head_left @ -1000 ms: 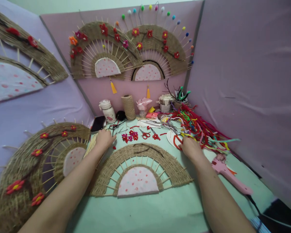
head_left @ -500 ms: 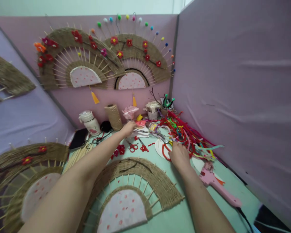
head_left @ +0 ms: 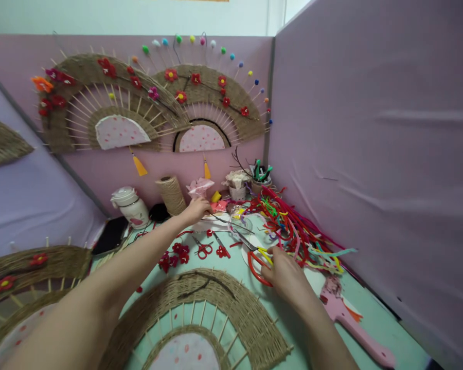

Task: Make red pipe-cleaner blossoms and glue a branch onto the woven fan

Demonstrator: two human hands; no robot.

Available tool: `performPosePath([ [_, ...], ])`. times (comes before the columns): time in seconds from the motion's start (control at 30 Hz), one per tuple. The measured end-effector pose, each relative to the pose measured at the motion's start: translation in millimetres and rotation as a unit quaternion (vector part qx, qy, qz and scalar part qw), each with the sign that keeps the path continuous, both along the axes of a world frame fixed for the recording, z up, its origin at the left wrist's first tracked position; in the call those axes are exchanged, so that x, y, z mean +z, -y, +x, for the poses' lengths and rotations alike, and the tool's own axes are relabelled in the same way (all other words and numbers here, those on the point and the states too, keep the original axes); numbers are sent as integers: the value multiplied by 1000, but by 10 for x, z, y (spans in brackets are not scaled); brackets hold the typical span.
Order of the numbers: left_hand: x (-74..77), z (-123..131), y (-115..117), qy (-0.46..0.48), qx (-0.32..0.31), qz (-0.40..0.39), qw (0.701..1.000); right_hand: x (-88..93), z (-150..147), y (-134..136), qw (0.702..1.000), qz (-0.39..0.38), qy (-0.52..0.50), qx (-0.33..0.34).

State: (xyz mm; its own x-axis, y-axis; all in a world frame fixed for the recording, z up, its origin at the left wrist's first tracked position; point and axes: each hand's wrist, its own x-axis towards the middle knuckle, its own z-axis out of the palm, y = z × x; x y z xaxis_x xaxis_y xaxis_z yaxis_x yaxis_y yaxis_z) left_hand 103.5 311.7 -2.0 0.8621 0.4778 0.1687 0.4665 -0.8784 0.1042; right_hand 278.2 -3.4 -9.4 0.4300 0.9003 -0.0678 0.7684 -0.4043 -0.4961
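Observation:
A thin dark twig (head_left: 231,222) is pinched in my left hand (head_left: 198,210) at the back of the table, pointing right. My right hand (head_left: 287,270) grips large scissors (head_left: 256,250) with red and yellow handles. Their blades are parted and point up-left toward the twig's free end; I cannot tell whether they touch it. A white disc (head_left: 247,255) lies partly beneath the scissors. Nearer me rests a woven twine fan (head_left: 250,318) with a dark branch (head_left: 195,289) along its band. Small red-handled scissors (head_left: 203,251) and red flowers (head_left: 182,252) lie behind the fan.
Tangled colourful pipe cleaners (head_left: 293,226) are heaped at the right, near a pink glue gun (head_left: 355,326). A twine spool (head_left: 171,195), a white bottle (head_left: 131,208) and a phone (head_left: 110,236) stand or lie at the back left. Decorated fans (head_left: 200,74) hang on the partition.
My right hand has lifted the large scissors, and their blades now show near the twig. My left hand holds the twig out to the right. The view has shifted slightly.

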Motion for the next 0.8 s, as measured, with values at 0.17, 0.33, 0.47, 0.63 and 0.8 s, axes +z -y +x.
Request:
performPosePath([
  [0.17,302,-269,77,97,24,-94,991,-33,41,-25,985,36,-167,18],
  [0.33,440,-494,281,172,103,-183,962,-16,3,-72,916,66,-389,67],
  [0.47,516,-600,468,206,162,-283,923,-50,-53,-80,894,99,-430,75],
  [0.63,598,-649,691,226,198,-350,887,-59,-184,-107,886,132,-431,110],
  [0.8,712,-673,892,224,202,-493,816,-8,-294,-99,914,140,-360,125],
])
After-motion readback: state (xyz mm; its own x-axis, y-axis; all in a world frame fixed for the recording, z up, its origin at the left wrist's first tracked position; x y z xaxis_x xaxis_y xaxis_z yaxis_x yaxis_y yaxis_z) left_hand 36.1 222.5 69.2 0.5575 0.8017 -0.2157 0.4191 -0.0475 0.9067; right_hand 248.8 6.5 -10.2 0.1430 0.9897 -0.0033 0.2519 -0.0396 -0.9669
